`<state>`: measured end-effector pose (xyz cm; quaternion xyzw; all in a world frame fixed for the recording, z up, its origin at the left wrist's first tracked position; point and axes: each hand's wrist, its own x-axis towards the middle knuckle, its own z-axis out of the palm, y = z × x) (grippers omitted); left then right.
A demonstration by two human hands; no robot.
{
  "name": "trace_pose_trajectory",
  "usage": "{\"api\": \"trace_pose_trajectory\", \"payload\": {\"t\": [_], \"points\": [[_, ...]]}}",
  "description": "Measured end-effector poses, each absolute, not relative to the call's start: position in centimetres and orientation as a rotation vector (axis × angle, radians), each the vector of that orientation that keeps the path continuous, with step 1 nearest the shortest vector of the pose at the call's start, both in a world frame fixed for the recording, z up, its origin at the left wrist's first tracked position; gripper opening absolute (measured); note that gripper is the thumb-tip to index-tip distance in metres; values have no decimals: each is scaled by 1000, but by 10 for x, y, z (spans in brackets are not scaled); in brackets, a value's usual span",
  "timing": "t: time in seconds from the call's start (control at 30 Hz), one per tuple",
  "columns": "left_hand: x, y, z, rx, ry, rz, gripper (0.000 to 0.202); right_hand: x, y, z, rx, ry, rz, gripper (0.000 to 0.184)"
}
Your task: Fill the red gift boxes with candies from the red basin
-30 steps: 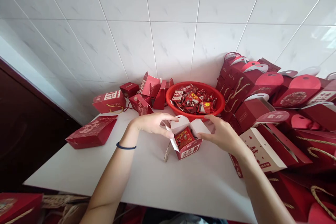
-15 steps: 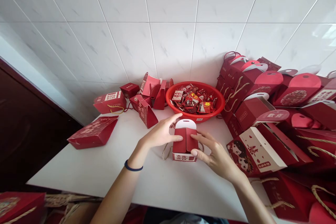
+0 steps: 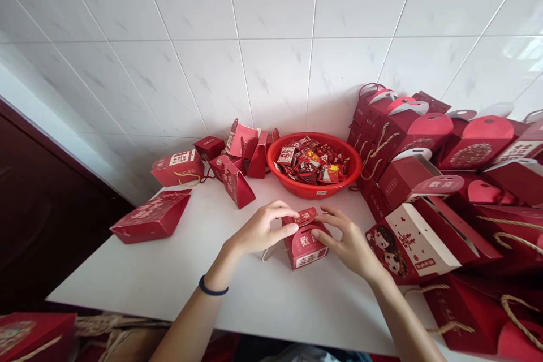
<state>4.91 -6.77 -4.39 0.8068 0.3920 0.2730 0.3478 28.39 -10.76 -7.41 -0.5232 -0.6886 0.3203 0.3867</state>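
Note:
A small red candy box [image 3: 299, 251] with pale lettering stands on the white table in front of me. Its rounded front flap lies folded down over the top. The back flap [image 3: 309, 215] leans forward above it, not flat. My left hand [image 3: 265, 229], with a dark band on the wrist, pinches that back flap between fingers and thumb. On the other side, my right hand [image 3: 348, 240] grips the box, its thumb pressing the front flap and its fingers along the right rear edge. A twisted cord handle [image 3: 267, 254] sticks out at the box's left.
Behind the box sits a red plastic basin [image 3: 292, 185] full of wrapped sweets [image 3: 314, 164]. Many red gift boxes [image 3: 418, 237] are piled on the right. Several more boxes [image 3: 240, 181] stand at the back left, and one lies flat [image 3: 153, 218] on the white table [image 3: 190, 283].
The front flap has come down over the box top, and the back flap now leans forward. The box has turned slightly. My left hand has moved down onto the back flap.

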Motion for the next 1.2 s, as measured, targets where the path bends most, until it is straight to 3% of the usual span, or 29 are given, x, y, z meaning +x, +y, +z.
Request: {"api": "trace_pose_trajectory", "payload": {"t": [0.13,0.33,0.5,0.6,0.73,1.0,1.2], "points": [[58,-78,-49,2055,1101,730,27,284,-103,-81,-1306,-1662,798,36],[67,-92,-54,2012,1234,679,29,287,-95,-88,-1315,-1576,967,63],[68,-100,-43,2112,1414,493,44,290,-86,-84,-1264,-1788,1091,56],[68,-97,-41,2101,1368,529,40,292,-85,-81,-1403,-1702,947,60],[68,-91,-48,1966,1315,674,31,299,-93,-67,-1394,-1474,1049,62],[86,-92,-37,2035,1279,895,24,293,-116,-13,-1048,-1442,1176,34],[103,-99,0,2038,908,1132,28,281,-118,-5,-1061,-1666,1054,36]]}}
